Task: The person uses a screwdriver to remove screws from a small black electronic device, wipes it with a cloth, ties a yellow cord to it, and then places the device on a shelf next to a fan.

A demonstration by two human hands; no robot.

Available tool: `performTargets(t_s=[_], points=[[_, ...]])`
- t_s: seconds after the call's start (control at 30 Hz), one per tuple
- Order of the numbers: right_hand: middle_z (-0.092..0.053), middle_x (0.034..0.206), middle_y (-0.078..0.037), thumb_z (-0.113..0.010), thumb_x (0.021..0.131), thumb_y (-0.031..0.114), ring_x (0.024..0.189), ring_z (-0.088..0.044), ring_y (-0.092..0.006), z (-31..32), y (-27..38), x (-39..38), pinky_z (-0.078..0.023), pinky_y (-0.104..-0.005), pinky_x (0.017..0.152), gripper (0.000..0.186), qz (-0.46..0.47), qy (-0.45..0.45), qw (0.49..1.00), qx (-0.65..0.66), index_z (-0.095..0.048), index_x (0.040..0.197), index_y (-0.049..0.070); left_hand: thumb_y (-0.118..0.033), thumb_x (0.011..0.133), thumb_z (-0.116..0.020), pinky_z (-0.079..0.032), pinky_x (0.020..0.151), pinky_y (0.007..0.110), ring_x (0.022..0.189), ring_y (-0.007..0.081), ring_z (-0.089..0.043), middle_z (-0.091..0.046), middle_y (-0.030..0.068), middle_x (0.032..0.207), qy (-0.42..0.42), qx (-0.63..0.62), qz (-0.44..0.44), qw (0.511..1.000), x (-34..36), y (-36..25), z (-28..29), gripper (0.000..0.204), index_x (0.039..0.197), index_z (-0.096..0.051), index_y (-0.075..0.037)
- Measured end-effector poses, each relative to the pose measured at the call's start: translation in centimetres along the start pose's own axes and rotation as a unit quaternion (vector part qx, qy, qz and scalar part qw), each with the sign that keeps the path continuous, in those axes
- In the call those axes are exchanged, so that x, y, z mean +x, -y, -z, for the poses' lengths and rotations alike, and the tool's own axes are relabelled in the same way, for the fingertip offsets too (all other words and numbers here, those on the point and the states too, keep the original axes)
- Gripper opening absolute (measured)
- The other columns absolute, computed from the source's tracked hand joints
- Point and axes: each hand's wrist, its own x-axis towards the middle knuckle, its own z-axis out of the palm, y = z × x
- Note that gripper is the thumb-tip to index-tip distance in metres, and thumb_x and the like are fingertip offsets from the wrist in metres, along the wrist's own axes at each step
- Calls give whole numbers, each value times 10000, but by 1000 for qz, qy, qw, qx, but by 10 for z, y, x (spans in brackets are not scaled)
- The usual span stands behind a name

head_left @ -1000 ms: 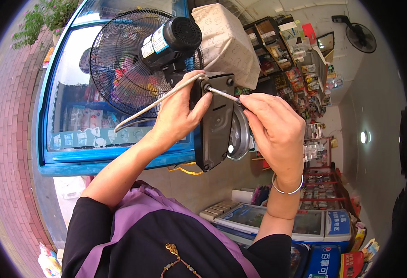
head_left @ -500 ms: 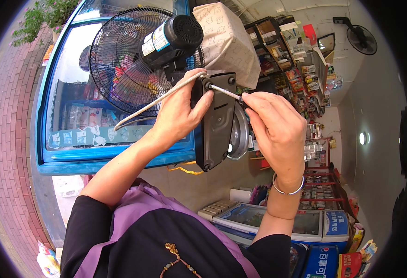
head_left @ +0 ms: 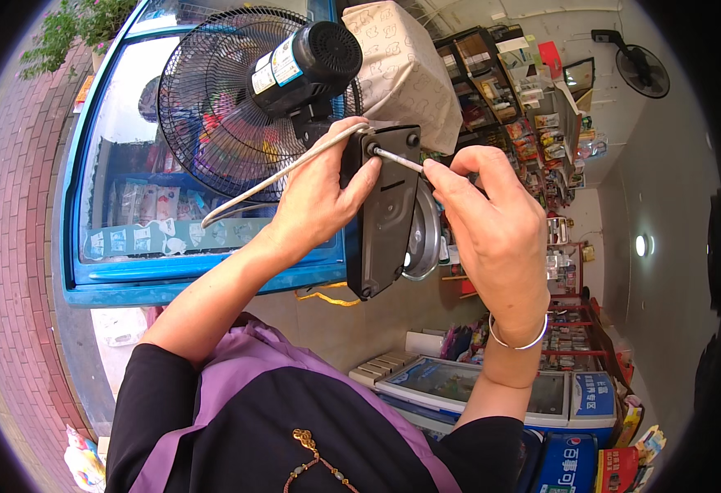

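Note:
A black fan (head_left: 304,70) lies over a blue glass-topped freezer (head_left: 200,274), its flat base (head_left: 385,222) turned toward me. My left hand (head_left: 322,197) grips the top left of that base, thumb beside a round fitting near its corner. A pale cord (head_left: 282,177) passes over that hand and loops down leftward. My right hand (head_left: 488,230) holds a thin screwdriver (head_left: 401,161), its shaft angled to the fitting beside my left thumb; the handle is mostly hidden by my fingers. A round steel object (head_left: 420,246) shows partly behind the base.
A cloth-covered box (head_left: 401,70) stands behind the fan. Stocked shelves (head_left: 533,123) and a wall fan (head_left: 642,70) are at the right. A second chest freezer (head_left: 467,386) is at the lower right, a brick pavement (head_left: 15,246) at the far left, plants (head_left: 89,29) at upper left.
My right hand has shifted slightly right and its fingers are rearranged on the screwdriver, the index finger more bent. The base and my left hand have risen slightly in the picture.

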Motion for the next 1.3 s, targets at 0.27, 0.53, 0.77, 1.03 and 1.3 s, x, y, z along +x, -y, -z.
performTargets(t_s=[0.27,0.53,0.77,1.03,1.3], points=[[-560,830,-138,-685,823,-2,665,-600,-280,6,11,13,-476,-371,582,177,-31,80,996,16,-608,981,-21,-144,904,-630,-485,725,280,782,126,-561,-608,96,962,-19,40,-38,998,1,6,-3,428,1296,-485,-53],[-533,918,-164,-641,805,-49,844,-580,-335,16,7,14,-477,-376,761,233,-98,115,979,134,-533,1008,-13,-145,899,-639,-490,766,292,845,155,-595,-621,123,991,-5,7,2,1000,3,2,3,438,1298,-485,-50],[-524,824,-122,-690,799,18,714,-616,-274,9,-12,6,-497,-354,551,194,58,48,997,17,-606,967,-30,-143,891,-646,-489,750,285,825,143,-590,-618,121,961,-10,16,-10,1000,-1,2,0,445,1297,-489,-52],[-552,592,-140,-578,954,127,491,-505,-222,5,-6,8,-407,-340,495,143,-274,118,921,251,-574,931,-13,-124,882,-664,-479,714,261,793,112,-571,-599,88,924,-17,25,-12,999,2,2,0,454,1296,-493,-53],[-516,738,-57,-645,803,68,577,-563,-176,3,6,0,-428,-306,485,140,5,92,995,-36,-582,921,26,-127,878,-672,-466,681,242,750,87,-543,-596,56,906,5,-7,18,1000,-1,1,2,476,1308,-479,-63]])
